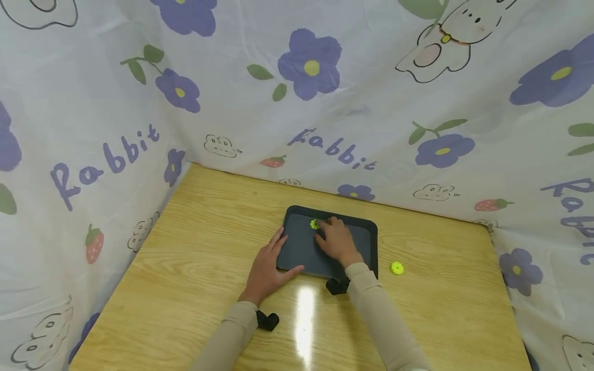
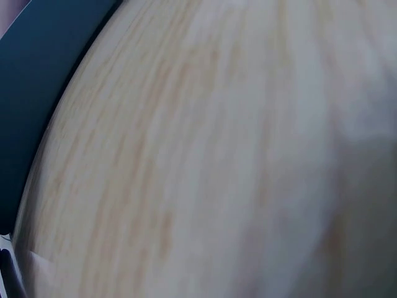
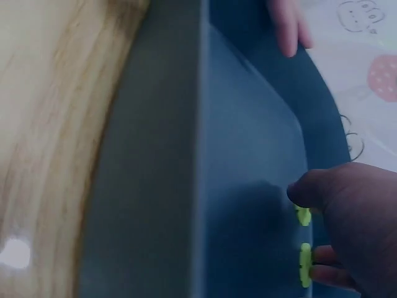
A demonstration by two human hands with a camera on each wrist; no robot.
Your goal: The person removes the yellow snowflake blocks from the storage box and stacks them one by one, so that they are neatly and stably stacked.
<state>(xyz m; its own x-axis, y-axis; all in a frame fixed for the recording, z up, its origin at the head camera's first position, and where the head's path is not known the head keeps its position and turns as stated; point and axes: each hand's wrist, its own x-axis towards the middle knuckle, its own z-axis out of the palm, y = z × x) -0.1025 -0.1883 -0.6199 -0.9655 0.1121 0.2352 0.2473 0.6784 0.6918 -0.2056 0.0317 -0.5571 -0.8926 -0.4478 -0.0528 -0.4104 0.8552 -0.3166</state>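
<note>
A shallow dark blue-grey tray [image 1: 303,252] lies on the wooden table. My left hand [image 1: 267,270] rests at its near-left corner, fingers along the left rim and thumb at the near rim. Over the tray floor, my right hand [image 1: 337,239] reaches to a small yellow-green notched disc [image 1: 314,224], its fingertip touching or almost touching it. The right wrist view shows that disc [image 3: 303,216] beside the thumb and a second yellow-green disc [image 3: 305,265] under the other fingertips. From the head view, the hand hides this second one.
Another yellow-green disc [image 1: 396,268] lies on the table right of the tray. A black angular piece [image 1: 267,320] shows by the left sleeve, another black piece [image 1: 337,286] by the right cuff. A printed cloth [image 1: 260,118] hangs along the table's back and sides.
</note>
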